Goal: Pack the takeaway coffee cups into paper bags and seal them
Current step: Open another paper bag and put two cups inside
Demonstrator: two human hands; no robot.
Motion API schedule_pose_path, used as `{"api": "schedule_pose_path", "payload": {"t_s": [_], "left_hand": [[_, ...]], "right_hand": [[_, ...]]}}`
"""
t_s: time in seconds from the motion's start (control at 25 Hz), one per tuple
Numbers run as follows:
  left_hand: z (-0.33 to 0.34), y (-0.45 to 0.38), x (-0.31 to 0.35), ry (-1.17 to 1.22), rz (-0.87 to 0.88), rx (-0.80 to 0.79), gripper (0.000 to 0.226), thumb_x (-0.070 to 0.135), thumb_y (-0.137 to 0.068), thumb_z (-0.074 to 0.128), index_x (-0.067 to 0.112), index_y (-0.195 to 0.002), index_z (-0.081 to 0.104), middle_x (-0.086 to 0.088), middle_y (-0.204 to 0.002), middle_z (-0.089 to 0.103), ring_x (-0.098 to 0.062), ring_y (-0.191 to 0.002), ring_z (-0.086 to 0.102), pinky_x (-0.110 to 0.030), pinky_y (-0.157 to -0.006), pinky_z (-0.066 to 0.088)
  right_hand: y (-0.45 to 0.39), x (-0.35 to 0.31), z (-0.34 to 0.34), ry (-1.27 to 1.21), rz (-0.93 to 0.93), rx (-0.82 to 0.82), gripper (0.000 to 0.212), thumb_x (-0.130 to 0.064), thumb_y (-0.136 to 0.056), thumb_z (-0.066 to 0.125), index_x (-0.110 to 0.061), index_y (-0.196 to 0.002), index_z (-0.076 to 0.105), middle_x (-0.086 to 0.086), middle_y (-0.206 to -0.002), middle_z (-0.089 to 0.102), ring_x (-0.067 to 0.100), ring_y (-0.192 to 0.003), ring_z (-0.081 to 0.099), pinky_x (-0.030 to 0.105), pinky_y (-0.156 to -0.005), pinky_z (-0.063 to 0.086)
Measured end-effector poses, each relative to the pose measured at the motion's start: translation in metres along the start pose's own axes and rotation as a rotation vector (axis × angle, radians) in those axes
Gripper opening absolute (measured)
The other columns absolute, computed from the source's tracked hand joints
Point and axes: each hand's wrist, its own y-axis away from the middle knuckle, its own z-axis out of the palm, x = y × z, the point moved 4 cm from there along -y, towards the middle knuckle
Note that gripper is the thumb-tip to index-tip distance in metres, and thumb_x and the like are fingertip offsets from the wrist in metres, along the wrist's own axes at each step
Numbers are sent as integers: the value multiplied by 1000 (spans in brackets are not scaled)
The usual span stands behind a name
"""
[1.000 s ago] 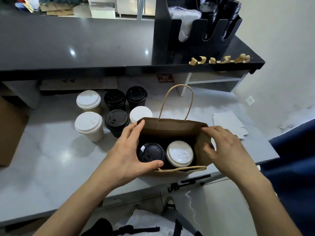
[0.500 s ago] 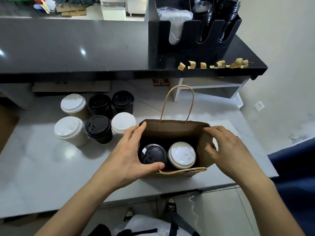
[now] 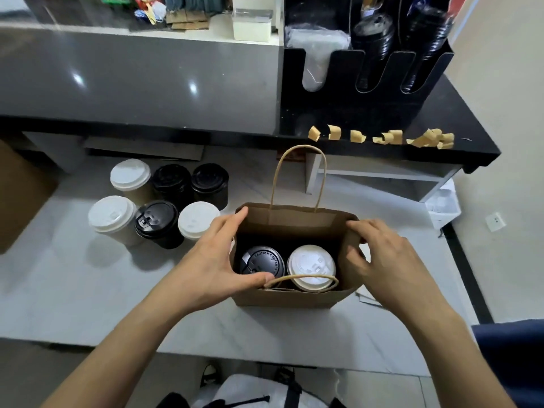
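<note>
- Since the earlier frame, the paper bag [image 3: 294, 298] and both hands sit in much the same arrangement; the view has tilted, so the loose cups appear further up and the bag more central.
- Left hand [image 3: 212, 260]: grips the bag's left wall at the rim, fingers curved over the outside edge, thumb lying along the near rim beside the near handle [image 3: 303, 278].
- Right hand [image 3: 382, 257]: grip closed on the bag's right wall, fingertips curled over the top edge, thumb on the outer side.
- Bag stands upright and open on the pale counter [image 3: 59, 290], near its front edge. Far handle [image 3: 298, 172] stands up; near handle is folded down over the opening.
- Inside the bag, side by side: a black-lidded cup [image 3: 260, 260] on the left, a white-lidded cup [image 3: 312, 266] on the right.
- Six loose cups [image 3: 159, 201] stand grouped on the counter left of the bag, three with white lids and three with black.
- Raised black shelf [image 3: 412, 125] behind carries a lid organiser [image 3: 368, 83] and a row of curled brown tape pieces [image 3: 382, 137].
</note>
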Motion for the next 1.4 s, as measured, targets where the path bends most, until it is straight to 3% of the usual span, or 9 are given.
{"api": "schedule_pose_path", "payload": {"t_s": [0.16, 0.32, 0.56, 0.8, 0.92, 1.08, 1.4], "left_hand": [[-2, -11, 2, -2, -23, -2, 125, 80, -57, 76, 42, -158, 13, 26, -152, 25, -2, -137, 37, -33, -115, 38], [-6, -23, 4, -13, -17, -26, 117, 69, -67, 79, 38, -160, 14, 22, -154, 24, -3, -134, 38, -27, -114, 35], [-16, -31, 0, -86, 3, -48, 105, 92, -61, 56, 42, -151, 36, 20, -155, 24, -4, -141, 34, -35, -115, 40], [-31, -31, 4, -129, 41, -3, 79, 85, -71, 50, 47, -140, 48, 25, -153, 27, -4, -138, 38, -40, -107, 47], [-43, -35, 11, -136, 82, 63, 62, 77, -78, 51, 46, -131, 56, 22, -147, 36, -7, -133, 44, -40, -105, 47], [-58, -41, 26, -122, 162, 143, 39, 56, -91, 57, 42, -126, 61, 23, -135, 48, -6, -124, 51, -30, -96, 51], [-68, -69, 48, -127, 213, 145, 39, 55, -93, 54, 42, -129, 59, 32, -119, 52, -2, -114, 52, -31, -95, 51]], "right_hand": [[-15, 6, -2, -23, -24, -2, 39, -17, -91, 64, -16, -130, 65, -1, -121, 65, 25, -101, 65, 47, -87, 52], [-22, 8, -4, -10, 6, -40, 40, -25, -96, 61, -19, -135, 61, -3, -126, 62, 21, -108, 62, 42, -94, 48], [-23, 5, -15, -17, 10, -78, 44, -41, -95, 63, -30, -137, 57, -9, -126, 54, 15, -108, 59, 35, -95, 46], [-23, 5, -24, -65, -14, -72, 41, -49, -93, 60, -37, -132, 57, -15, -120, 50, 14, -104, 58, 31, -90, 48], [-28, 8, -38, -115, -27, 13, 31, -46, -93, 61, -38, -122, 64, -20, -111, 51, 9, -99, 59, 30, -87, 48], [-41, 13, -53, -152, -28, 120, 25, -41, -93, 63, -35, -116, 68, -21, -106, 55, 0, -92, 57, 25, -80, 49], [-76, 4, -58, -164, -53, 150, 30, -42, -95, 59, -30, -122, 67, -18, -105, 57, 2, -95, 58, 22, -79, 50]]}}
